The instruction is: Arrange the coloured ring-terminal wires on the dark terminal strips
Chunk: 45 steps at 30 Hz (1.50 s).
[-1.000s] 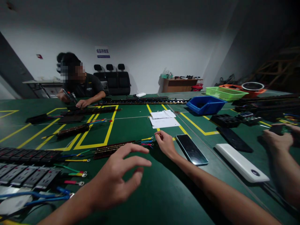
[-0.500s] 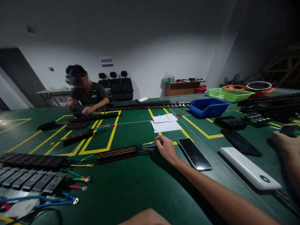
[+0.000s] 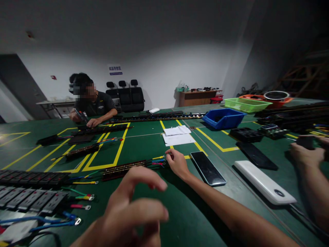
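My left hand (image 3: pixel 136 207) is raised close to the camera, thumb and fingers bent and apart, with nothing between them. It partly overlaps a dark strip with metal rails (image 3: pixel 124 168) lying on the table. Yellow, blue and red wires (image 3: pixel 156 161) with ring terminals run from that strip's right end. Right beside these terminals rests my right hand (image 3: pixel 178 164), its fingers curled together; whether they grip anything is hidden. A phone (image 3: pixel 208 168) lies just right of my right wrist.
Socket strips (image 3: pixel 33 202) with loose wire ends lie at left. White papers (image 3: pixel 178 137), a blue bin (image 3: pixel 223 118) and a white power bank (image 3: pixel 263 181) are on the green table. Across it a co-worker (image 3: pixel 94 106) holds a tool; another person's hands (image 3: pixel 307 154) grip a dark object.
My left hand has risen into view from the bottom edge, fingers apart. My right hand stays by the ring terminals. The hands at far right have come further into view as the view shifted.
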Tool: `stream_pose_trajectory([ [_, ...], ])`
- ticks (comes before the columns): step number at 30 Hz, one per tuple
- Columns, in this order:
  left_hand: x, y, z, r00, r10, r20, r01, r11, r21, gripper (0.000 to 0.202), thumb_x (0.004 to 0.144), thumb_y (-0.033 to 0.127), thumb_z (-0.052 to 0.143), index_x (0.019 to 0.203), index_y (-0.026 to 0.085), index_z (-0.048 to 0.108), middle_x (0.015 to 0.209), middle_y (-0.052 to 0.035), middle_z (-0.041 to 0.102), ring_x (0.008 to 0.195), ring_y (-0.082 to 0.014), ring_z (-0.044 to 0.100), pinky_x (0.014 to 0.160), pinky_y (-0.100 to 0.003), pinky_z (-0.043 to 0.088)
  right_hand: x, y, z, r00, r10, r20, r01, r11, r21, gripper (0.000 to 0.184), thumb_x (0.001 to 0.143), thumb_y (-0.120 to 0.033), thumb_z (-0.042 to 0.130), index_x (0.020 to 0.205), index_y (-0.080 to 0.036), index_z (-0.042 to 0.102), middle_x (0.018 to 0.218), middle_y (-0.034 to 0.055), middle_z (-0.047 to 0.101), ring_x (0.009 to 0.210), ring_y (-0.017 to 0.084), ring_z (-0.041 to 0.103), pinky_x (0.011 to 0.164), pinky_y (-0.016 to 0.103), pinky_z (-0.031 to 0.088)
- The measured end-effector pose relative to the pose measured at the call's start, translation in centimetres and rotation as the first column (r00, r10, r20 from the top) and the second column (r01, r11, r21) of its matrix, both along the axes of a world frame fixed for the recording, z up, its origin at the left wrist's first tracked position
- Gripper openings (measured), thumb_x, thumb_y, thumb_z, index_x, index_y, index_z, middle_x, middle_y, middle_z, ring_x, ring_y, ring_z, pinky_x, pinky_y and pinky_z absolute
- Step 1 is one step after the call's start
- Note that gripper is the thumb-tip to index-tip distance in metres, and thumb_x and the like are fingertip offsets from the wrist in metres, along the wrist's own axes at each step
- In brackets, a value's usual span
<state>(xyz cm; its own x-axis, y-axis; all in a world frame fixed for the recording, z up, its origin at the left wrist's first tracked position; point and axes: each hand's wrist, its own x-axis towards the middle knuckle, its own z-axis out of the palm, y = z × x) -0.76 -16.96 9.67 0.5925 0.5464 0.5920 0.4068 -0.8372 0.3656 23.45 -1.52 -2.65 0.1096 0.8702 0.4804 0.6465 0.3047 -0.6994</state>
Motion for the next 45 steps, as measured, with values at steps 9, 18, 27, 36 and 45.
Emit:
stream_pose_trajectory([
  [9,0.4,9.5,-2.1,0.994,0.083,0.071,-0.068,0.978,-0.199,0.012,0.094,0.028,0.055,0.085,0.021,0.054,0.086,-0.0023,0.053,0.076,-0.0170,0.053,0.066,-0.031,0.046,0.1,0.0,0.0,0.999,0.020,-0.028,-0.021,0.999,-0.033,0.024,0.088,-0.027,0.048,0.092,-0.020,0.071,0.078,0.0034,0.071,0.067,0.019,0.061,0.062,0.028,0.039],
  [18,-1.4,12.5,-6.6,0.985,0.172,-0.006,-0.172,0.982,-0.076,0.040,0.101,0.023,0.047,0.064,0.023,0.033,0.070,0.0010,0.042,0.065,-0.0152,0.045,0.061,-0.029,0.035,0.3,0.3,-0.5,0.999,0.025,-0.046,-0.027,0.998,-0.054,0.023,0.087,-0.028,0.050,0.091,-0.019,0.070,0.071,0.0013,0.068,0.063,0.018,0.059,0.060,0.028,0.036],
  [27,-3.4,12.8,-8.9,0.886,0.417,-0.202,-0.357,0.892,0.278,0.034,0.101,0.024,0.048,0.067,0.021,0.049,0.072,-0.0030,0.049,0.070,-0.0204,0.047,0.065,-0.034,0.036,0.4,-0.3,-0.2,0.999,0.021,-0.030,-0.023,0.998,-0.059,0.023,0.088,-0.029,0.050,0.092,-0.020,0.070,0.069,0.0011,0.066,0.062,0.018,0.058,0.058,0.027,0.036],
  [36,-3.2,13.2,-9.5,0.853,0.466,-0.235,-0.432,0.883,0.182,0.030,0.097,0.034,0.053,0.120,0.016,0.063,0.118,-0.0129,0.064,0.111,-0.0312,0.057,0.095,-0.048,0.046,-0.2,-1.7,0.3,0.991,0.015,0.131,-0.021,0.999,0.048,0.021,0.090,-0.025,0.052,0.098,-0.020,0.070,0.076,0.0020,0.067,0.066,0.018,0.059,0.063,0.028,0.038],
  [45,-3.2,13.4,-9.5,0.837,0.448,-0.313,-0.433,0.893,0.119,0.035,0.099,0.039,0.049,0.118,0.016,0.068,0.124,-0.0139,0.066,0.116,-0.0323,0.059,0.100,-0.052,0.047,-0.3,-1.8,0.5,0.977,-0.049,0.208,0.047,0.999,0.013,0.028,0.090,-0.022,0.051,0.104,-0.023,0.075,0.092,0.0036,0.071,0.073,0.018,0.062,0.066,0.028,0.040],
])
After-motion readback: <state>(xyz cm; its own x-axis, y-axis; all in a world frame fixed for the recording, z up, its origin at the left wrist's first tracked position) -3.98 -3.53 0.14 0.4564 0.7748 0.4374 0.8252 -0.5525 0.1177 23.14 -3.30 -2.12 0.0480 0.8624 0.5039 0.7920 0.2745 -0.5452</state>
